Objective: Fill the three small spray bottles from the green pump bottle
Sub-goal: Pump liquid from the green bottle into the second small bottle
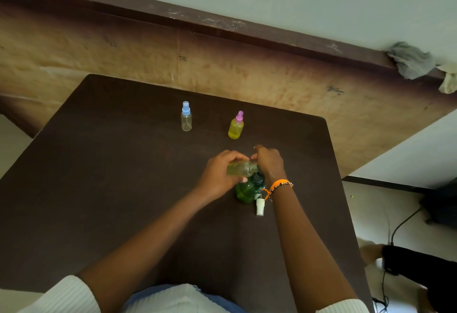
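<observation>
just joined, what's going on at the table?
A person is filling small spray bottles. The left hand holds an uncapped spray bottle on its side, holding yellowish liquid, over the green pump bottle; the right hand is at its neck. A white spray cap stands on the table nearby. Farther back, the pink-capped bottle looks full and the blue-capped bottle looks empty.

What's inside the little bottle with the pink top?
The pink-topped bottle holds yellow-green liquid, nearly up to its neck. Its pink sprayer covers the opening, so the very top inside cannot be seen.
</observation>
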